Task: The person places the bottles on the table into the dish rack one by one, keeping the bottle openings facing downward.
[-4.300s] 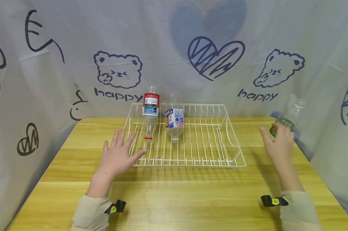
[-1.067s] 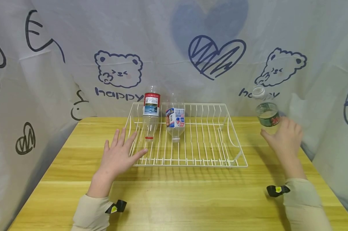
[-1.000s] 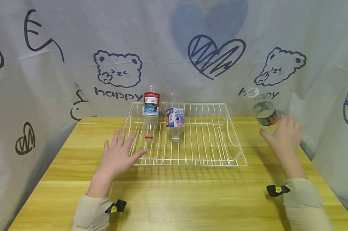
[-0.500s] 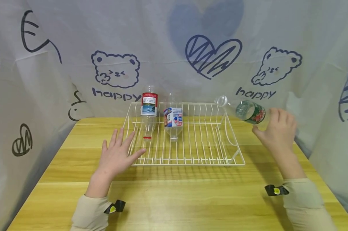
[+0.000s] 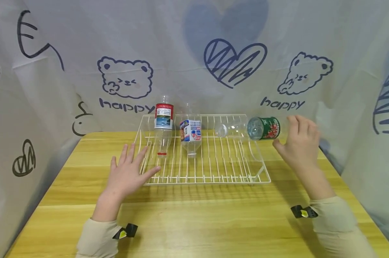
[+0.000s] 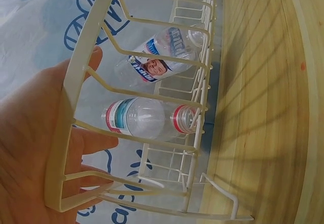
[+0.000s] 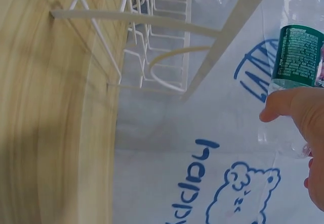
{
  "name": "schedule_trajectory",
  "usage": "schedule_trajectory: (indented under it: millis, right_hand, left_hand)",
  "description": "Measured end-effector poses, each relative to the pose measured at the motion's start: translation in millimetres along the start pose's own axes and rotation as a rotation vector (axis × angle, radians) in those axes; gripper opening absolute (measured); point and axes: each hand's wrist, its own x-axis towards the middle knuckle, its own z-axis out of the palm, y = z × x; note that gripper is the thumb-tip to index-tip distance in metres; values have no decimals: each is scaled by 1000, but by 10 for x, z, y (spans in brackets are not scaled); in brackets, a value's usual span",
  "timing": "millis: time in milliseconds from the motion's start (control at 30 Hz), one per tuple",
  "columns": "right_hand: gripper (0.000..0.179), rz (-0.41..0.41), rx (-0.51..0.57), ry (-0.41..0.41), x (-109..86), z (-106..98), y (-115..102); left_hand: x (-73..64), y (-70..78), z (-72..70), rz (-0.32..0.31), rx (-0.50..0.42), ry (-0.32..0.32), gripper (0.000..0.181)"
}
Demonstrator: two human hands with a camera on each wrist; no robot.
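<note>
My right hand (image 5: 300, 147) grips the base end of a clear plastic bottle (image 5: 270, 128) with a green label. It lies nearly level in the air, its open neck pointing left over the back right of the white wire dish rack (image 5: 210, 183). In the right wrist view the thumb presses the bottle (image 7: 298, 57) just below the label. My left hand (image 5: 126, 177) rests with spread fingers on the rack's left front side. Two more bottles lean neck down in the rack: a red-labelled bottle (image 5: 164, 116) and a bottle with a blue and white label (image 5: 191, 130).
The rack stands on a wooden table (image 5: 194, 218) near its back edge. Behind and beside it hangs a pale curtain (image 5: 181, 79) with bear and heart drawings. Several rack slots (image 5: 226, 157) lie right of the two bottles.
My right hand has picked up the green-labelled bottle at the right, tipped it from upright to level, and brought it left over the rack. My left hand stays on the rack.
</note>
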Motion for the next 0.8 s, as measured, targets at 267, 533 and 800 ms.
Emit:
schedule_trajectory:
  millis: [267,533,800]
  right_hand:
    - [60,-138,-68,72,67,23,-121]
    - [57,-213,-98,102,121,36,-227]
    - [48,-274,-147,169,188,33,-342]
  left_hand:
    - [8,27,-34,18,32,38,97]
    - [75,256,-91,88,35,107,104]
    - [191,648,-124,216,29,254,100]
